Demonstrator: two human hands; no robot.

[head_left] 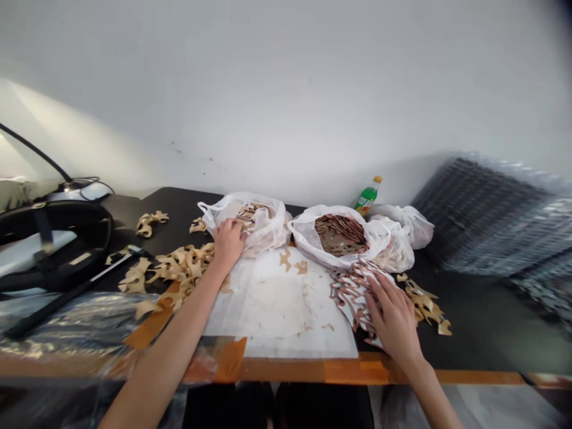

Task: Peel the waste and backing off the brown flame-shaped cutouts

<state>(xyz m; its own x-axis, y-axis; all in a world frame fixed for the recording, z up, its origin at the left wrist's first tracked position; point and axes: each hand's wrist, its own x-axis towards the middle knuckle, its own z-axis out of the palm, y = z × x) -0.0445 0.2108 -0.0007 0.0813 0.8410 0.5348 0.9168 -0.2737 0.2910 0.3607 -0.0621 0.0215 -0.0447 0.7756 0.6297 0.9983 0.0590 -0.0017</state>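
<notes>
My left hand (229,244) is at the near left rim of an open white plastic bag (268,235) of tan, jagged flat pieces (254,213). Its fingers are bent together at the bag's mouth, and what they hold is hidden. My right hand (393,313) lies with fingers spread on a pile of white-faced, brown-edged cut pieces (353,292). Behind that pile, a second white bag (308,229) stands open, full of brown flat pieces (342,235). Between my hands lies a white sheet (272,304), bearing small scraps and two tan pieces (292,261).
Tan cut pieces (185,265) are heaped on the left, others (426,304) on the right. A black-handled tool (75,292) lies at left. Knotted bags (397,241), a green bottle (367,196) and a plastic-wrapped dark stack (487,214) stand at the right. Orange tape lines the table's front edge (295,369).
</notes>
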